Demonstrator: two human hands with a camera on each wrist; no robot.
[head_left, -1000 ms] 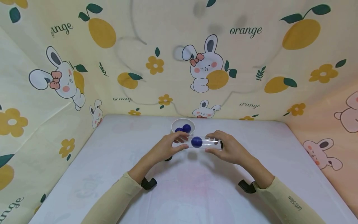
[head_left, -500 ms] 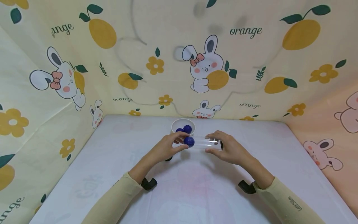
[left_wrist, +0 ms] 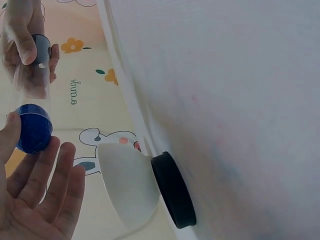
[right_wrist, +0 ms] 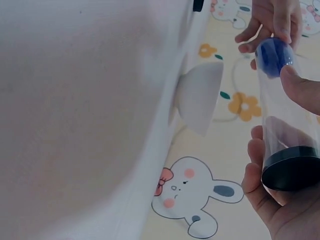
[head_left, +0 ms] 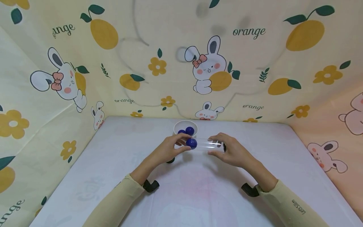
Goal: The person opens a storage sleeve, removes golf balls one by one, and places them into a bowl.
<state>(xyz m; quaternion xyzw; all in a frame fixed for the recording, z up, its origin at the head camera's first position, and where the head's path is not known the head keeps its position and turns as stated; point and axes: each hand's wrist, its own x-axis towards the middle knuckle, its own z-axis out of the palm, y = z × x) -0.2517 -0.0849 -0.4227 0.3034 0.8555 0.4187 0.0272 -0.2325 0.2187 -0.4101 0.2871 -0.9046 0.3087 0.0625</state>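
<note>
In the head view, my right hand (head_left: 233, 151) holds a clear tube (head_left: 208, 144) level above the table, thumb and fingers round it. A black cap (right_wrist: 292, 170) closes the tube's right end. A shiny dark blue ball (head_left: 191, 143) sits at the other end, partly inside the tube. My left hand (head_left: 169, 148) has its thumb and fingertips on this ball, pinching it; the left wrist view shows the tube's rim crossing the ball (left_wrist: 35, 127). Behind the hands stands a white bowl (head_left: 186, 123) holding blue balls (head_left: 189, 130), partly covered by the left hand.
A loose black cap (left_wrist: 175, 190) lies on the white table (head_left: 181, 195), mostly hidden behind the left wrist in the head view. Cloth walls (head_left: 175, 28) printed with rabbits and oranges stand at the back and both sides. Black camera mounts (head_left: 151, 186) stick out from both wrists.
The blue ball has shifted left along the tube, from near its middle to the end at my left fingertips. Both hands have kept their places.
</note>
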